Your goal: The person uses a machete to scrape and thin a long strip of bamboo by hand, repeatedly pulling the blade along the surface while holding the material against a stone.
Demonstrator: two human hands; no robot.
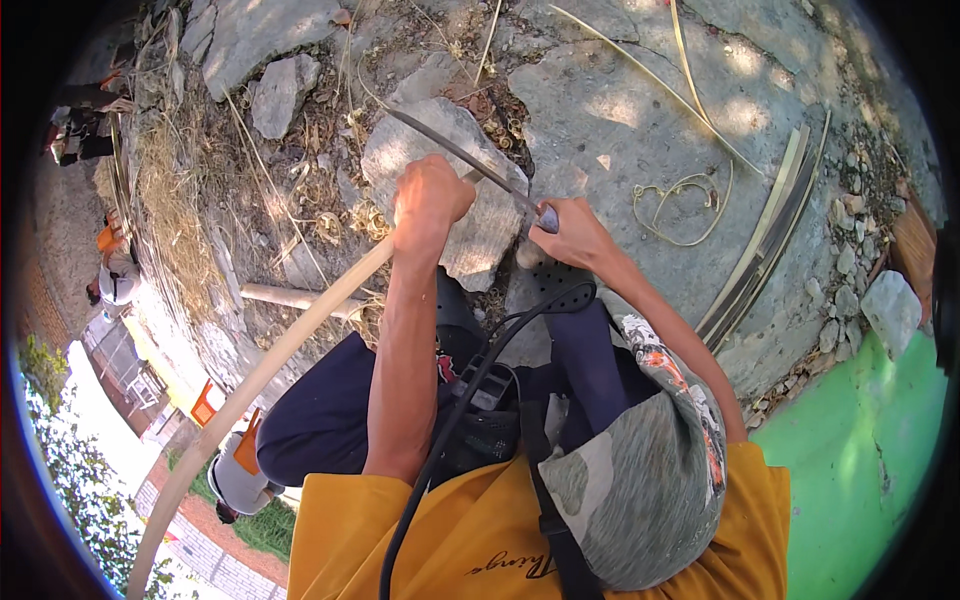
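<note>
My left hand (428, 205) is closed around a long pale strip of split bamboo (300, 335), near its far end. The strip slants back past my left knee toward the lower left. My right hand (575, 235) grips the handle of a long knife (440, 140), whose dark, narrow blade points away to the upper left. The blade crosses the strip's far end just beyond my left fist; whether it touches cannot be made out. Beneath both hands lies a flat grey stone (485, 240) between my feet.
On the right rests a bundle of split strips (765, 240), with a curled thin strip (690, 242) beside it. A round stick (300, 298) and shavings lie at left. Rubble edges a green surface (850, 450). Other people (240, 470) are at far left.
</note>
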